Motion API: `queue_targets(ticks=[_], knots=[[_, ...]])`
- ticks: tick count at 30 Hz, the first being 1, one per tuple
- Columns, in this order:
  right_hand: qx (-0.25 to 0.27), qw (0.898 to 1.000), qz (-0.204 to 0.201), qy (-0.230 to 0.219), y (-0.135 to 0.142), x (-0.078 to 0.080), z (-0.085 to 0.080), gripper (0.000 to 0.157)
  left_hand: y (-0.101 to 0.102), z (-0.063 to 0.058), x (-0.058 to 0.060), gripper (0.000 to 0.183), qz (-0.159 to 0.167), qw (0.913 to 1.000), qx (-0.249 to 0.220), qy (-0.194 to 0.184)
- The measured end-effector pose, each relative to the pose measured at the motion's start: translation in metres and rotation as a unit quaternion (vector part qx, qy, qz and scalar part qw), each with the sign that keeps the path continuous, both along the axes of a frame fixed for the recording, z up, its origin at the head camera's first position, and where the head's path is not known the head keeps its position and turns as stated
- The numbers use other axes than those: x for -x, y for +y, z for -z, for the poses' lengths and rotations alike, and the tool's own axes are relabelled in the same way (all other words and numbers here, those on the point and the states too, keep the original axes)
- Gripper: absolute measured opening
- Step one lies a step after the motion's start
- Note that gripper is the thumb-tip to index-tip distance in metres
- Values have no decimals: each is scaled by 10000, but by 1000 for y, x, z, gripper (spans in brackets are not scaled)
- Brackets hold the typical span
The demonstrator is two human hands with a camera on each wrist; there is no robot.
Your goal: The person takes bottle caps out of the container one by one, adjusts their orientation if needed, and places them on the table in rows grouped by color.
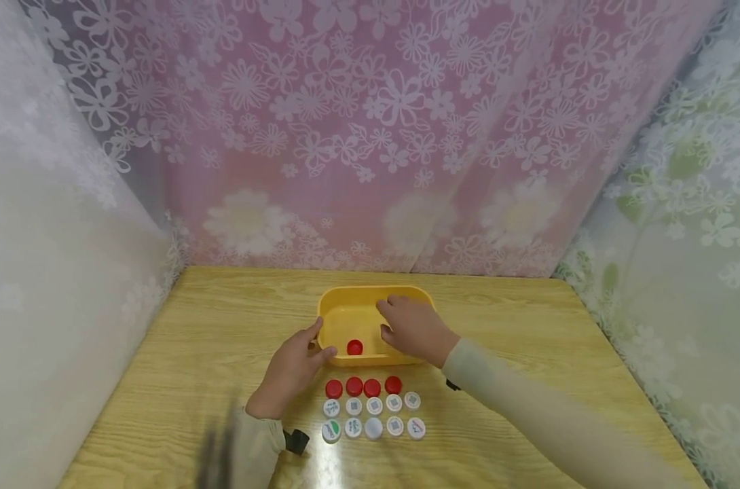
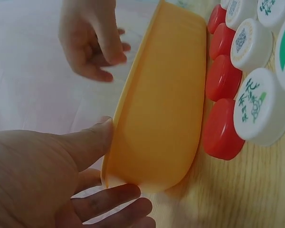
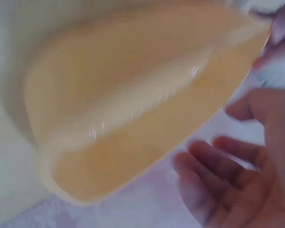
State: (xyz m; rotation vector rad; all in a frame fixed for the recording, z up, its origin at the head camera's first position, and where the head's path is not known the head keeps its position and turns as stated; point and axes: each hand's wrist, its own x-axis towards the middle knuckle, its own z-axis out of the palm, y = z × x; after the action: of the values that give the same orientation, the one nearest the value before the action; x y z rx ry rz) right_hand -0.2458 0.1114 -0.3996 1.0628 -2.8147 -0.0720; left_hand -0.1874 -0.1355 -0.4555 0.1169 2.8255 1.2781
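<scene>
A yellow plastic basin (image 1: 348, 320) stands on the table with one red bottle cap (image 1: 354, 348) lying in it near the front wall. My left hand (image 1: 290, 370) grips the basin's left end, thumb at the rim and fingers along the outside in the left wrist view. Over the basin's right half hovers my right hand (image 1: 415, 329), its fingers loosely bent; nothing shows between them in the right wrist view. Just in front of the basin lies a row of red bottle caps (image 1: 372, 388). Two rows of white bottle caps (image 1: 374, 406) lie nearer to me, some with printed tops.
The wooden table (image 1: 235, 319) reaches back to a pink flowered curtain (image 1: 345, 170). Pale flowered cloth hangs along the left and right sides. A dark blurred shape (image 1: 216, 455) shows by my left sleeve at the bottom.
</scene>
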Motion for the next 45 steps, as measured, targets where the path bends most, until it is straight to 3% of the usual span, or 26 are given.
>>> queue_targets(ticks=[2, 4, 7, 9, 11, 14, 20, 26, 29, 34, 45], knots=[[-456, 9985, -56, -285, -6, 21, -3, 22, -1, 1, 1, 75, 7, 10000, -24, -4], [-1140, 9917, -401, -432, -13, 40, -1, 29, -1, 2, 2, 75, 17, 10000, -51, -13], [-2295, 9641, -1274, -389, -25, 57, 7, 42, -1, 3, 2, 74, 50, 9999, -83, -28], [-2883, 9389, -1848, -342, -35, 61, 15, 48, 0, 4, 2, 75, 65, 9999, -112, -49], [-3199, 9211, -2168, -460, -44, 60, 22, 49, 0, 5, 1, 75, 74, 9999, -128, -36], [-3324, 9115, -2273, -843, -57, 57, 29, 44, 0, 5, 1, 74, 73, 9999, -124, 17], [-3260, 9153, -2193, -888, -70, 51, 35, 26, -2, 3, 0, 74, 36, 9999, -120, 90], [-2380, 9487, -1560, -1380, -70, 55, 36, 9, -3, 2, 1, 74, 20, 9996, -152, 223], [-1983, 9577, -1231, -1685, -67, 57, 37, 8, -3, 3, 1, 74, 52, 9995, -190, 247], [-1617, 9656, -793, -1873, -62, 58, 42, 13, -4, 4, 0, 75, 76, 9994, -238, 225], [-1568, 9697, -744, -1719, -64, 54, 40, 13, -5, 5, 1, 73, 133, 9994, -220, 229]])
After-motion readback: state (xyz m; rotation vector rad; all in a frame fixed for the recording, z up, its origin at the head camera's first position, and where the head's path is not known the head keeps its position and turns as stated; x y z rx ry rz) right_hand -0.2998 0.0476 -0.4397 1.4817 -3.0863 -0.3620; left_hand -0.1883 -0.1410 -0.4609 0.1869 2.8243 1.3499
